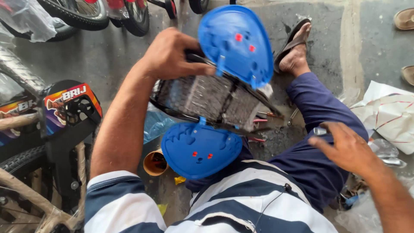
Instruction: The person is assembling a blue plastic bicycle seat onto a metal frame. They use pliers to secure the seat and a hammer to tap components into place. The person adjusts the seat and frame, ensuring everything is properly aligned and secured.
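Head view: left hand [172, 54] at 11 o'clock grips the top edge of a wire basket [207, 101] w/ two blue plastic side plates [235, 43], held at centre over the lap. Right hand [347, 149] at 3 o'clock is open, fingers spread, grasping nothing, just above a small metal tool [321, 130]. The basket hides part of the floor. Around: wrapped bicycle frame [47, 142] at 8 o'clock, orange cup [153, 164] below the basket, crumpled paper [388, 114] at 3 o'clock, sandalled foot [295, 47] at 1 o'clock.

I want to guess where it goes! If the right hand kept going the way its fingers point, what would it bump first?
Probably the person's own knee in dark blue trousers: the right hand points left toward it. Depth is unclear.
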